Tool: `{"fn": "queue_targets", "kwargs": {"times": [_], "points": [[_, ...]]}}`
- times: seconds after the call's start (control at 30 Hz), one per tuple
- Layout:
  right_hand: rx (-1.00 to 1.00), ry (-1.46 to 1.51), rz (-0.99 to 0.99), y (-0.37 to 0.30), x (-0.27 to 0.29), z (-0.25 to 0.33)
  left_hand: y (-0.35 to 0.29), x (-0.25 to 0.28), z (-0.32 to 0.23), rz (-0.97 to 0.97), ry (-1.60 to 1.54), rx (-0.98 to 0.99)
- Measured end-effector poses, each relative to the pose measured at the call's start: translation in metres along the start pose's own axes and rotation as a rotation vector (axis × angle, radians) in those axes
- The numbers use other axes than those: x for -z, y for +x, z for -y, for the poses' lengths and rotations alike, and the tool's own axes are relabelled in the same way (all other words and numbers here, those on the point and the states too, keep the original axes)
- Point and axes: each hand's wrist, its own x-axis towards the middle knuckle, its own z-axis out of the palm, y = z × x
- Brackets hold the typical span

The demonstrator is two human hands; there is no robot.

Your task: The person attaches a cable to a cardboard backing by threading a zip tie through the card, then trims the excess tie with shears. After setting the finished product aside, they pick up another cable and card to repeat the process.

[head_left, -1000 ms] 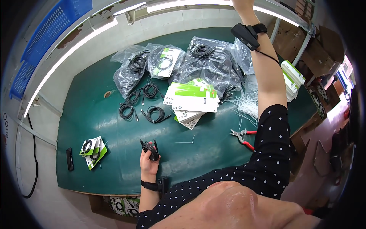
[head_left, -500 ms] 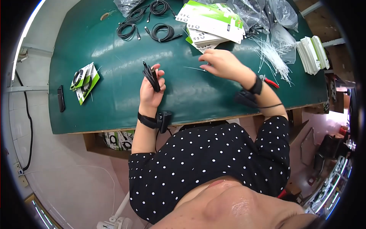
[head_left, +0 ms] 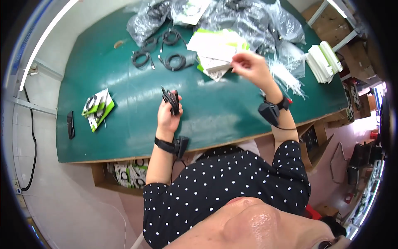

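Coiled black cable (head_left: 171,99) sits upright in my left hand (head_left: 167,117), its grip closed around it above the green bench (head_left: 124,124); my right hand (head_left: 248,66) pinches something too thin to identify.

Far edge: white-and-green flat cartons (head_left: 217,45) — loosely stacked; clear plastic bags (head_left: 248,20) behind.
Left end: green-white packet (head_left: 97,108), black cable inside.
Right end: white-green cartons (head_left: 325,60) — stacked.

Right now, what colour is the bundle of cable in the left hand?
Black. The cable bundle in the left hand shows best in the head view.
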Motion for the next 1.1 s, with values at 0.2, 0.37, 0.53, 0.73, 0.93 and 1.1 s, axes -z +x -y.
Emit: {"fn": "queue_targets", "kwargs": {"times": [0.2, 0.37, 0.53, 0.73, 0.93, 1.1], "points": [[0.352, 0.364, -0.594, -0.01, 0.062, 0.073, -0.008, -0.005, 0.004, -0.09, 0.052, 0.049], [0.447, 0.472, -0.576, -0.035, 0.066, 0.084, 0.008, 0.016, 0.003, 0.127, -0.057, -0.035], [0.393, 0.36, -0.54, -0.052, 0.047, 0.087, 0.002, 0.002, -0.009, 0.081, 0.023, -0.138], [0.428, 0.27, -0.534, -0.049, 0.032, 0.098, -0.006, -0.001, -0.011, 0.026, 0.058, -0.202], [0.471, 0.278, -0.644, -0.025, 0.03, 0.088, -0.012, -0.011, -0.009, -0.064, 0.163, -0.143], [0.554, 0.388, -0.717, 0.019, 0.038, 0.086, -0.016, -0.015, -0.014, -0.002, 0.133, 0.046]]}}
